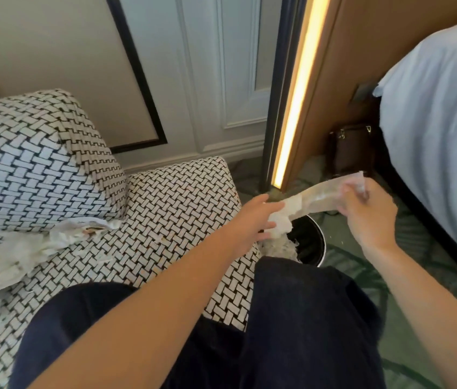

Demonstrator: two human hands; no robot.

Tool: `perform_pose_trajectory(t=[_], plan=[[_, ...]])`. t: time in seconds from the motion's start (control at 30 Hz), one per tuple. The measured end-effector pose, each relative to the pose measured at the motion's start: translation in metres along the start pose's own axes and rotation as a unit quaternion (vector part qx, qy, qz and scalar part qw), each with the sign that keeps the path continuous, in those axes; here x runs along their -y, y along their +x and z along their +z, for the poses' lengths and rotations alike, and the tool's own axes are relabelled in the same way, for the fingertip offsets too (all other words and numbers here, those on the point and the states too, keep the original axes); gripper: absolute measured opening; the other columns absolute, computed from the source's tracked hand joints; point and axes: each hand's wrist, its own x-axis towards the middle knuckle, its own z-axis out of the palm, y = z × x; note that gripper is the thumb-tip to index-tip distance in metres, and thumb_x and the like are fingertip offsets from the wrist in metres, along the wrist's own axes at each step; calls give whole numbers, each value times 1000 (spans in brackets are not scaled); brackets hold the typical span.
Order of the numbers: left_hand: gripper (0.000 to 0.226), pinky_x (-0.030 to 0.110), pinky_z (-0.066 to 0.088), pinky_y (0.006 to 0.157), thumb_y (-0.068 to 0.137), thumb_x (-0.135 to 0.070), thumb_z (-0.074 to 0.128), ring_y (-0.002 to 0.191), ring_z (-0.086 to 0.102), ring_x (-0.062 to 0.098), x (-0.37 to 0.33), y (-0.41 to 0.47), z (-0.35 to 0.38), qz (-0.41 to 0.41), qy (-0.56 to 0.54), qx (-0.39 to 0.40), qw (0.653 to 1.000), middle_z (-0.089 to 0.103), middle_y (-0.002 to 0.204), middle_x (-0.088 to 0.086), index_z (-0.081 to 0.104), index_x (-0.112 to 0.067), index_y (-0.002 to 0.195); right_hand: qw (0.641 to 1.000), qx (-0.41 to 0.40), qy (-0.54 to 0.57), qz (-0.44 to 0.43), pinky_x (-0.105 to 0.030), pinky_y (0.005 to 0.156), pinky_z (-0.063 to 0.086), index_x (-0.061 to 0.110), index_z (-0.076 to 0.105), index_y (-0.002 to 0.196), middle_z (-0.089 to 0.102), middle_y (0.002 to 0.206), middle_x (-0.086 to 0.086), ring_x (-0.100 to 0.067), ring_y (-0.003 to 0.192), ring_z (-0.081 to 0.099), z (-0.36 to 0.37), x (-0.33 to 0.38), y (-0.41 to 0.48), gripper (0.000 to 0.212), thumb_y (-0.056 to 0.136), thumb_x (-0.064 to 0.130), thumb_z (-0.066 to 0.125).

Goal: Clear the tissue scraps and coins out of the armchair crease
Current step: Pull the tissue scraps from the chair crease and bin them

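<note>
My left hand (252, 220) and my right hand (367, 211) are stretched out over a round black bin (310, 245) on the floor beside the armchair. Between them they hold a strip of white tissue (310, 202); its lower end hangs crumpled under my left fingers above the bin's mouth. Shredded white tissue lies inside the bin. More tissue scraps (25, 254) sit piled in the crease between the armchair seat (165, 209) and the backrest at the left. No coins are visible.
The woven black-and-white armchair fills the left side, and my dark-trousered knee rests on its seat. A bed (441, 122) stands at the right, with a brown bag (352, 150) on the green carpet by the lit wooden panel.
</note>
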Motion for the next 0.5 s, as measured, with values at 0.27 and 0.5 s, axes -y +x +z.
perform_pose_trajectory(t=[0.27,0.5], plan=[[45,34,41,100,96,-25,51,123,50,20,14,3,-13,-8,68,2,998,46,140,3,41,-24,140,969,183,11,167,-42,106,30,17,43,138,48,138,-6,-29,130,42,37,-38,-10,48,99,43,33],[43,35,44,99,95,-18,52,114,56,18,14,-1,-33,-10,104,-50,993,54,132,2,45,-20,137,932,300,6,206,-39,117,15,27,14,152,17,158,4,-20,144,20,45,-27,-11,61,98,53,27]])
